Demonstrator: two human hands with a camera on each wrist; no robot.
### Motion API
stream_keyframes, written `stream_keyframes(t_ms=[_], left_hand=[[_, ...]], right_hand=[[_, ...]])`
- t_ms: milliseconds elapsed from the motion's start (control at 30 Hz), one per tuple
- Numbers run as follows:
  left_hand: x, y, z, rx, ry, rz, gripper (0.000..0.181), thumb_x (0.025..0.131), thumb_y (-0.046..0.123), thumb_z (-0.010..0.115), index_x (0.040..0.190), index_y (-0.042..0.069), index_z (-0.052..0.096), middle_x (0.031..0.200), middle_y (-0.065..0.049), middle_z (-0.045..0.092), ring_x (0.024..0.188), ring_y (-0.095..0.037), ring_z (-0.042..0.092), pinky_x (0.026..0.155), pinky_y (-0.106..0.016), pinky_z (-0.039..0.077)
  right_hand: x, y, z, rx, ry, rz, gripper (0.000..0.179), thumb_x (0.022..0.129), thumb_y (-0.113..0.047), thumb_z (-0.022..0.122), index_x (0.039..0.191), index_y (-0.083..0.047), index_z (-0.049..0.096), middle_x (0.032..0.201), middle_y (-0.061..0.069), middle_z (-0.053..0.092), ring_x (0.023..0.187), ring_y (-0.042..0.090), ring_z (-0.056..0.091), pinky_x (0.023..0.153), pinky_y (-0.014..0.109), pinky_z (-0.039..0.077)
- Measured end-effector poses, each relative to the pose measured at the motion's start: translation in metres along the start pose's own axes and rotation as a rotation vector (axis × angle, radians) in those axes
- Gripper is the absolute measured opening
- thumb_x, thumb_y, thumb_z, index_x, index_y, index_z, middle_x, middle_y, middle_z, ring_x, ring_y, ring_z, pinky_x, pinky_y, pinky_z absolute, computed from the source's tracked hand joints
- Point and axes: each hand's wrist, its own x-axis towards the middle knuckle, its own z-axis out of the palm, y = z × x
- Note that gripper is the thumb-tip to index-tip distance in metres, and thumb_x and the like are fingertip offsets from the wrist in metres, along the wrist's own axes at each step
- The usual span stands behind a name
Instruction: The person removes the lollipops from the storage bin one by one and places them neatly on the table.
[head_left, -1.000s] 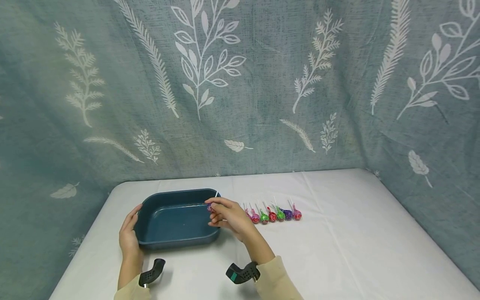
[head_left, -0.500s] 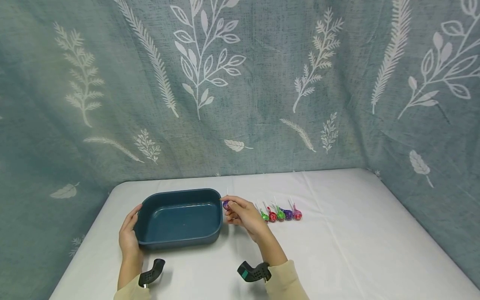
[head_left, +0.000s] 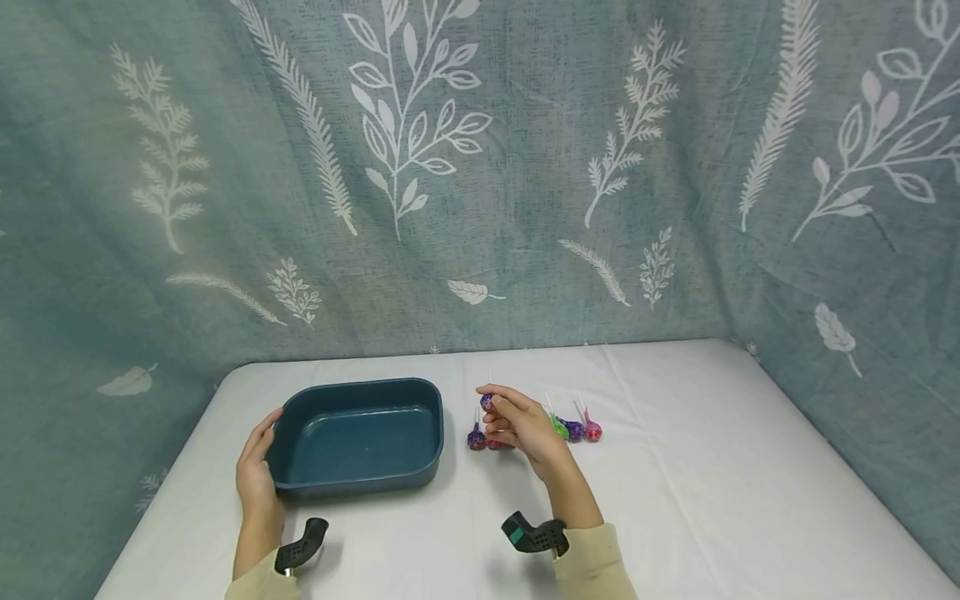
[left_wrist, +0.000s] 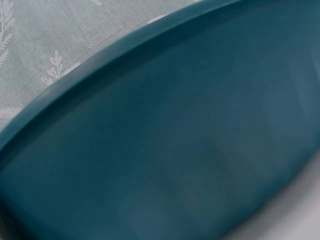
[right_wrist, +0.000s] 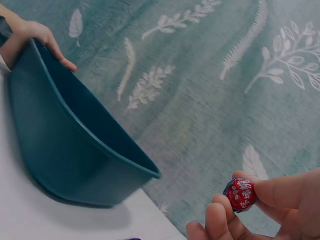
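Between the thumb and fingers of my right hand (head_left: 525, 429) a wrapped lollipop (head_left: 488, 403) is pinched, its stick pointing up. In the right wrist view the red and white wrapper of this lollipop (right_wrist: 240, 194) faces the camera. The hand is above a row of lollipops and hides the middle of it. A purple lollipop (head_left: 476, 438) and a red one lie at the row's left end; green, purple and pink lollipops (head_left: 592, 431) show to the right. My left hand (head_left: 258, 471) rests along the left end of a dark teal rectangular dish (head_left: 356, 483), fingers extended.
A white cloth (head_left: 712, 467) covers the table. Behind it hangs a grey-green curtain (head_left: 525, 183) with white leaf prints, also along both sides. The dish's right end stands a short gap from the nearest lollipop.
My right hand has moved right with the lollipop, from the dish's right end to above the row. The lollipops at the row's left end are uncovered. My left hand and the dish stay put.
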Motion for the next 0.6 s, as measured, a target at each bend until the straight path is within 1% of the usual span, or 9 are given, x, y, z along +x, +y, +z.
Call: stream_keyframes(t_ms=[267,367,467,600], left_hand=[[-0.001,0.001,0.001,0.016,-0.002,0.012,0.042,0.106,0.029,0.032,0.141,0.014,0.052,0.150,0.004,0.039,0.142,-0.012,0.022,0.115,-0.033,0.009],[-0.001,0.000,0.001,0.016,0.000,0.009,0.042,0.106,0.029,0.033,0.141,0.015,0.052,0.150,0.004,0.038,0.142,-0.012,0.022,0.115,-0.033,0.010],[0.000,0.000,0.000,0.012,0.003,0.005,0.042,0.106,0.029,0.033,0.140,0.015,0.052,0.150,0.004,0.039,0.142,-0.012,0.023,0.115,-0.033,0.010],[0.001,0.001,0.000,0.004,0.002,-0.004,0.042,0.106,0.029,0.032,0.141,0.015,0.052,0.150,0.005,0.038,0.142,-0.012,0.023,0.115,-0.032,0.011]], right_hand=[[-0.003,-0.004,-0.024,0.017,0.046,-0.004,0.031,0.103,-0.018,0.047,0.130,-0.009,0.060,0.094,0.013,0.062,0.080,0.020,0.060,0.086,0.042,0.052],[-0.004,-0.005,-0.035,0.022,0.055,-0.006,0.033,0.103,-0.017,0.045,0.132,-0.006,0.058,0.095,0.014,0.061,0.080,0.019,0.060,0.086,0.040,0.052],[-0.005,-0.006,-0.046,0.042,0.082,-0.003,0.033,0.104,-0.017,0.045,0.133,-0.005,0.056,0.095,0.014,0.061,0.081,0.020,0.060,0.085,0.038,0.052],[-0.007,-0.008,-0.059,0.072,0.114,0.000,0.035,0.104,-0.018,0.045,0.134,-0.005,0.055,0.095,0.013,0.060,0.083,0.021,0.060,0.087,0.038,0.052]])
